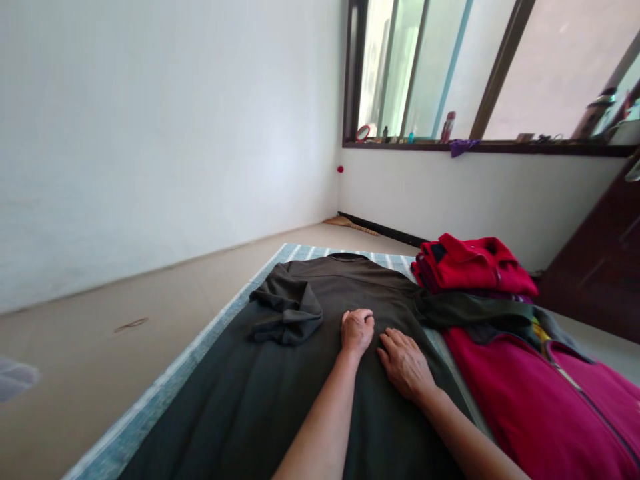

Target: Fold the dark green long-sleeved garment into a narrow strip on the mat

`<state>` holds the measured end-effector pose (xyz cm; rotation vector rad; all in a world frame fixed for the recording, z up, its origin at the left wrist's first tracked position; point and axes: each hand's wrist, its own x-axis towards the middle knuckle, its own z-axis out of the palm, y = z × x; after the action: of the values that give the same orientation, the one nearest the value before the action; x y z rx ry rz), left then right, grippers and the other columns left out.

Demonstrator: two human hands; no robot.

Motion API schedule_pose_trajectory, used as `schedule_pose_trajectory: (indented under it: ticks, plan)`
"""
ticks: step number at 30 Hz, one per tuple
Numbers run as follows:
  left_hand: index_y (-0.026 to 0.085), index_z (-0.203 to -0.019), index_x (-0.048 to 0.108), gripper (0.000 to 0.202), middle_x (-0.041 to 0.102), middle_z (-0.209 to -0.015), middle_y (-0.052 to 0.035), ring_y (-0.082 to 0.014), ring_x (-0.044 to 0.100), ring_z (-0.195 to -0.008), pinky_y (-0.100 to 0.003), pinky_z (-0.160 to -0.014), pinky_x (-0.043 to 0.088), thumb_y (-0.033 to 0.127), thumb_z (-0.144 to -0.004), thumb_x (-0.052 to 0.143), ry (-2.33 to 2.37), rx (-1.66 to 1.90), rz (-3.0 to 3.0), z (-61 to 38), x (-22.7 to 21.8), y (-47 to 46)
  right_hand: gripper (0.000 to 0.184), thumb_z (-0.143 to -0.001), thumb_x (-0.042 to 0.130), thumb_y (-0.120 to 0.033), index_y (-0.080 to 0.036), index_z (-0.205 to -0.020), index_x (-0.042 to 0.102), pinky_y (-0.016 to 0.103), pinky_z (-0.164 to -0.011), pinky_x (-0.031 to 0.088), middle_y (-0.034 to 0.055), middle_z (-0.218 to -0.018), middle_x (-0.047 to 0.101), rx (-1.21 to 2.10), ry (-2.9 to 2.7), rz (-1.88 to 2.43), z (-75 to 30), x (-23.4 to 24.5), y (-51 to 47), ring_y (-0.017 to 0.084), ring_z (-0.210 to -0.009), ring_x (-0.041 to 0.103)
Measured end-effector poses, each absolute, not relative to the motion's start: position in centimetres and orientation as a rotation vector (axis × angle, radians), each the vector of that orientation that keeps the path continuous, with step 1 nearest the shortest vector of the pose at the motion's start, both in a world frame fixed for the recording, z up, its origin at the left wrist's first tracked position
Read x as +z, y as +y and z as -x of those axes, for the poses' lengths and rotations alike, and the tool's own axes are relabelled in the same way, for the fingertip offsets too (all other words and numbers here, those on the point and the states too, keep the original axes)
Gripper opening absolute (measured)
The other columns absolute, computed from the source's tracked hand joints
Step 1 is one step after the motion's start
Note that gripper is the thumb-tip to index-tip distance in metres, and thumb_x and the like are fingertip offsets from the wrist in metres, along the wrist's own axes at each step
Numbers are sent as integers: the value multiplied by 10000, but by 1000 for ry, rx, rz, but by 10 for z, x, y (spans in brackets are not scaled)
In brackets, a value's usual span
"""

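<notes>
And here's the shirt (305,393), dark and broad, spread over the blue striped mat (170,375) in the middle, collar (349,257) at the far end, its body running right down to the near edge of view. Both hands are on it! The left hand (357,331) sits mid-cloth with fingers curled in; whether it pinches any fabric, I can't tell. Just beside it, to the right and a touch nearer, the right hand (406,363) lies spread, palm down, fingers out flat and gripping nothing.

Look at those sleeves: the left sleeve (287,312) is folded in, bunched over the shirt's left side, while the right sleeve (475,311) stretches out right, passing along the near side of the red pile (483,263) and over the far end of the pink jacket (540,407). That jacket fills the near right, zip (567,377) running down it.

Over on the left, a thin brown loop (131,325) lies on the floor (210,270). Far right, beneath the window (440,67), a purple cloth (463,147) droops from a sill lined with a round red mirror (363,133) and bottles (448,127).
</notes>
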<state>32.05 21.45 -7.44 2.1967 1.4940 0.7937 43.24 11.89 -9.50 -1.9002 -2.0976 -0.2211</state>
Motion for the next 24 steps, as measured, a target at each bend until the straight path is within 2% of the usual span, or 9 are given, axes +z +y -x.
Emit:
schedule_pose_trajectory:
  ticks: [5,9,14,18,24]
  plan:
    - [214,-983,689,240,699,-1093,-30,-173,608,-1062,-352,-1063,334,144,-826,522,1483,653,-2309,-321,-67,213,354,-941,400,-299,-166,-1199,601,387,-1016,374,110,-1310,569,-171,-2084,1899,-432,-88,120,258,-1229,497]
    - [193,-1075,656,292,635,-1227,-49,-171,545,-1174,-307,-1043,367,156,-806,547,1386,501,-2452,-314,-57,201,330,-938,406,-304,-182,-1168,609,374,-996,384,104,-1298,576,-178,-2083,1887,-433,-85,118,246,-1218,504]
    - [137,-1187,595,366,500,-1383,-127,-221,400,-1325,-367,-1108,292,210,-830,559,1316,305,-2568,-291,-48,164,322,-945,400,-322,-187,-1150,608,370,-992,374,105,-1304,567,-158,-2077,1888,-435,-84,117,243,-1217,497]
    - [133,-1249,552,429,438,-1433,-139,-247,333,-1367,-410,-1125,262,262,-840,567,1261,183,-2608,-269,-40,119,325,-952,386,-329,-185,-1138,610,361,-992,366,104,-1299,567,-145,-2076,1893,-436,-83,117,231,-1212,495]
    - [133,-1412,387,617,276,-1521,-131,-250,182,-1424,-478,-1151,179,479,-905,454,1154,27,-2602,-255,-46,71,312,-953,389,-329,-191,-1114,617,348,-979,362,104,-1266,581,-133,-2075,1911,-436,-80,116,215,-1193,498]
